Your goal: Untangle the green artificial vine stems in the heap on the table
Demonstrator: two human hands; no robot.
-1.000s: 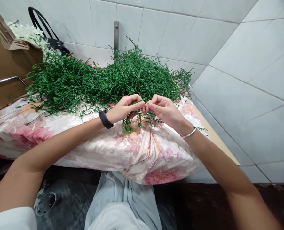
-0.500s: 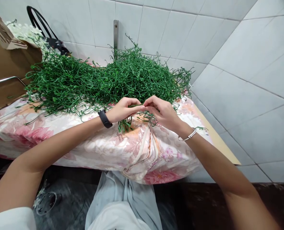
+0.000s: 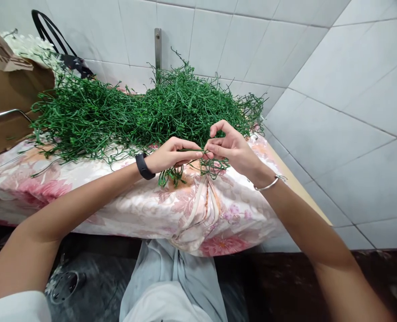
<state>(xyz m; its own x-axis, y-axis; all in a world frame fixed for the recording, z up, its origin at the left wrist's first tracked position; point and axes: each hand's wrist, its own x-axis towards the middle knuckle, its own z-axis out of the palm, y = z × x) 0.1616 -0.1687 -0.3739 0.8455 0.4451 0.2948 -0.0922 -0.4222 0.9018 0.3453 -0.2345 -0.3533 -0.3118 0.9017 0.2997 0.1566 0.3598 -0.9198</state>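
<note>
Head view: left hand (image 3: 171, 156) and right hand (image 3: 230, 150) meet fingertip to fingertip, both pinched on one green sprig (image 3: 171, 175) near the front edge of the table (image 3: 299, 188), over the floral cloth (image 3: 84, 197), just before the green heap (image 3: 145, 112).

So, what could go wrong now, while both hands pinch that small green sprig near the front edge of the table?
The left hand and right hand pinch the green sprig only with fingertips; it might slip and fall past the front edge of the floral cloth to the floor. The pile of green stems lies just behind the hands, so its strands could snag the sprig and get dragged along.
</note>
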